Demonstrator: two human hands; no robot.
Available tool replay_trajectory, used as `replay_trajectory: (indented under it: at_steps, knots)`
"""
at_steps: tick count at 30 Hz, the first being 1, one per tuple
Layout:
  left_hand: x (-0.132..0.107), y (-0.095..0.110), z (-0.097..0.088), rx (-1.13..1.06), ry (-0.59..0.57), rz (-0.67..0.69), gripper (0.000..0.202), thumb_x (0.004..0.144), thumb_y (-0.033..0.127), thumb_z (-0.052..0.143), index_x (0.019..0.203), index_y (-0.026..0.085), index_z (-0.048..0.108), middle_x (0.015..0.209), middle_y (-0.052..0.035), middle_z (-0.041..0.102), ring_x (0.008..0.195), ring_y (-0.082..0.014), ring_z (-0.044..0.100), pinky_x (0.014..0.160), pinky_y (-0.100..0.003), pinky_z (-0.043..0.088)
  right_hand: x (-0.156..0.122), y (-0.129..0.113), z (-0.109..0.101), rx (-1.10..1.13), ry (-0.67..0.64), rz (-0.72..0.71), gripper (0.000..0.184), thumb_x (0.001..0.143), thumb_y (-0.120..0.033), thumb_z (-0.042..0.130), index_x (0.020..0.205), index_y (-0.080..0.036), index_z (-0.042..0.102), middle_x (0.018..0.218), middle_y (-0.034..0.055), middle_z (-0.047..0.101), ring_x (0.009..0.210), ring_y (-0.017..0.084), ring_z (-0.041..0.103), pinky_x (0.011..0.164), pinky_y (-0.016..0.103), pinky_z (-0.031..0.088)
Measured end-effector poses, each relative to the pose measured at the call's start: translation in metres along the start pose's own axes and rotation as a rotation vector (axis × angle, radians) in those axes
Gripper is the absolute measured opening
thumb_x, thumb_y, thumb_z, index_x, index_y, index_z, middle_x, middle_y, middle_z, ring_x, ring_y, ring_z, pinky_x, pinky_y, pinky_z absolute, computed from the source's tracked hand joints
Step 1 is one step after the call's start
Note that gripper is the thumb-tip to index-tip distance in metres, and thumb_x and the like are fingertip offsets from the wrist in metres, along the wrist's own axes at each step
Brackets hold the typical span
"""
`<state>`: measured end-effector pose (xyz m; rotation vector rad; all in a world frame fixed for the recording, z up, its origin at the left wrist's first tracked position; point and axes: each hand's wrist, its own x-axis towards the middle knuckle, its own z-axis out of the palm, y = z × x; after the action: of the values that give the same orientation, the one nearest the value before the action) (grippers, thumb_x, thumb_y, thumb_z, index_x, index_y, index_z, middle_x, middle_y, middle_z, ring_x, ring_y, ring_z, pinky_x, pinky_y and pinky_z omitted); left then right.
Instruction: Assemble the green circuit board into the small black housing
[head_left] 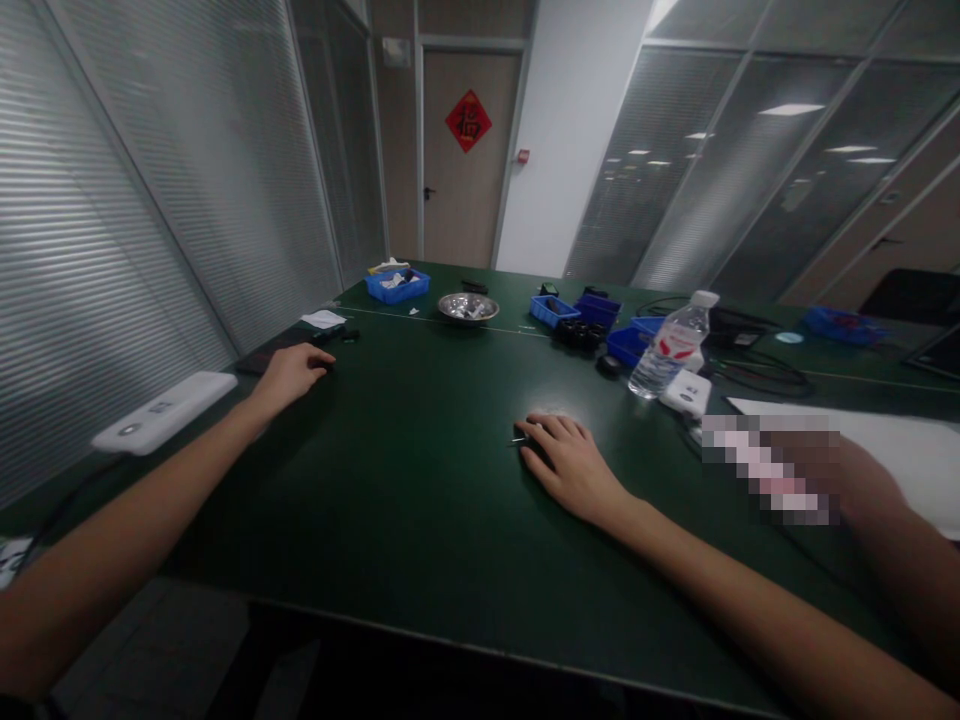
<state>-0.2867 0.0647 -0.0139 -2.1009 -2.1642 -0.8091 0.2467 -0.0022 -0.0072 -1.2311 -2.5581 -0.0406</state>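
Note:
My left hand [289,375] is over the table's left side, its fingers bent and brought together around a small dark object [327,366] whose kind I cannot make out. My right hand [570,462] rests low on the green table [405,450] near its middle, thumb and fingers curved inward. A thin silvery piece [517,441], like a pin or small screw, pokes out at its fingertips; most of it is hidden. Beyond both hands stands a shiny metal bowl [468,310] with small bits inside.
A white power strip [165,412] lies left. Blue trays [397,288] stand at the back, and more [553,312] at back right beside black round parts [579,334]. A water bottle [673,345] stands right. Another person's arm [885,490], partly pixelated, reaches in at right.

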Motion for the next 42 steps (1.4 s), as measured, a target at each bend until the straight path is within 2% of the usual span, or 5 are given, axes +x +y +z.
replay_trajectory:
  at_steps: [6, 11, 27, 36, 42]
  knots:
    - [0.004, -0.011, 0.004, 0.026, -0.027, 0.017, 0.031, 0.078, 0.028, 0.069, 0.107, 0.028, 0.082, 0.118, -0.0051, 0.075, 0.108, -0.0303, 0.069, 0.101, -0.040, 0.051, 0.000, 0.000, 0.000, 0.002, 0.003, -0.001, 0.045, 0.104, -0.042, 0.042, 0.144, -0.027, 0.054, 0.143, 0.0115, 0.056, 0.132, 0.030, 0.049, 0.110, 0.053, 0.037]
    - [0.005, -0.005, 0.000, 0.071, -0.055, -0.026, 0.030, 0.084, 0.032, 0.062, 0.105, 0.026, 0.083, 0.117, -0.0047, 0.076, 0.105, -0.0305, 0.070, 0.099, -0.040, 0.052, 0.000, 0.000, 0.000, -0.006, -0.007, -0.002, 0.046, 0.104, -0.042, 0.042, 0.145, -0.027, 0.054, 0.143, 0.0116, 0.056, 0.132, 0.030, 0.048, 0.110, 0.053, 0.037]
    - [-0.001, -0.007, 0.001, -0.001, 0.042, 0.090, 0.027, 0.086, 0.031, 0.062, 0.102, 0.027, 0.082, 0.115, -0.0066, 0.076, 0.109, -0.0311, 0.069, 0.103, -0.042, 0.050, 0.001, 0.001, 0.000, -0.003, -0.014, -0.002, 0.046, 0.104, -0.043, 0.041, 0.146, -0.028, 0.053, 0.143, 0.0109, 0.056, 0.133, 0.030, 0.048, 0.110, 0.052, 0.037]
    - [0.000, 0.005, -0.007, -0.121, -0.010, -0.149, 0.028, 0.079, 0.028, 0.072, 0.105, 0.027, 0.081, 0.104, -0.0064, 0.078, 0.097, -0.0283, 0.072, 0.091, -0.038, 0.054, 0.000, 0.002, 0.001, 0.005, -0.007, -0.003, 0.047, 0.104, -0.044, 0.041, 0.147, -0.029, 0.053, 0.143, 0.0108, 0.056, 0.132, 0.031, 0.048, 0.110, 0.053, 0.037]
    - [0.003, -0.005, 0.000, -0.220, -0.024, -0.207, 0.033, 0.077, 0.032, 0.075, 0.109, 0.025, 0.080, 0.101, -0.0069, 0.078, 0.097, -0.0264, 0.072, 0.091, -0.037, 0.054, 0.000, 0.001, 0.002, 0.003, 0.008, -0.003, 0.045, 0.103, -0.042, 0.043, 0.145, -0.028, 0.055, 0.143, 0.0118, 0.056, 0.132, 0.031, 0.049, 0.109, 0.054, 0.037]
